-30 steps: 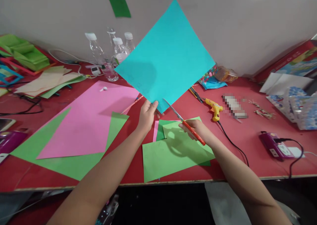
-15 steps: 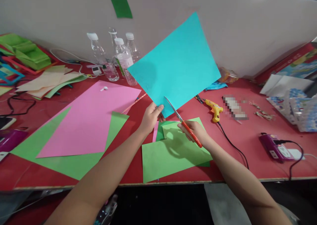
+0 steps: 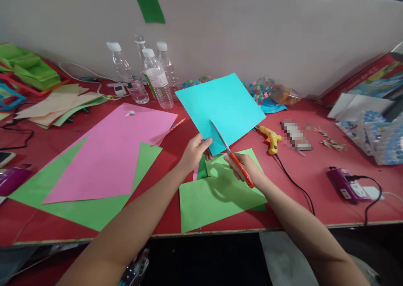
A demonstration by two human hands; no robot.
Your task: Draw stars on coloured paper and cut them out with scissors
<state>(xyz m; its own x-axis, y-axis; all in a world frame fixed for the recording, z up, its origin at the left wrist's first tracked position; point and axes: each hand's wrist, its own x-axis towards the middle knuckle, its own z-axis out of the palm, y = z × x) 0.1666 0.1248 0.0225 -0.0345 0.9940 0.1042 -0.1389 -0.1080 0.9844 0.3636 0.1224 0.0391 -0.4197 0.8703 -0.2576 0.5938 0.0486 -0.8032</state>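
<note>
My left hand [image 3: 197, 151] pinches the near corner of a turquoise sheet of paper [image 3: 223, 105], thumb on top and fingers underneath. The sheet is held above the table, its far end tipped up only a little. Red-handled scissors [image 3: 236, 165] are gripped in my right hand [image 3: 247, 168]; the blades point away from me and overlap the sheet near its held corner. Whether the blades touch the paper I cannot tell. Below both hands lie light green paper pieces [image 3: 217, 208], with darker green and pink edges showing beneath.
A large pink sheet [image 3: 103, 160] on green paper [image 3: 75, 212] covers the left side, with a pencil [image 3: 168, 131] beside it. Plastic bottles [image 3: 159, 82] stand at the back. To the right are a yellow glue gun [image 3: 272, 139] with its cord and a purple power strip [image 3: 348, 185].
The turquoise sheet has tilted down from nearly upright, its far corner dropping and uncovering the bottles and star-filled bags behind. Both hands have shifted slightly, keeping hold of paper and scissors.
</note>
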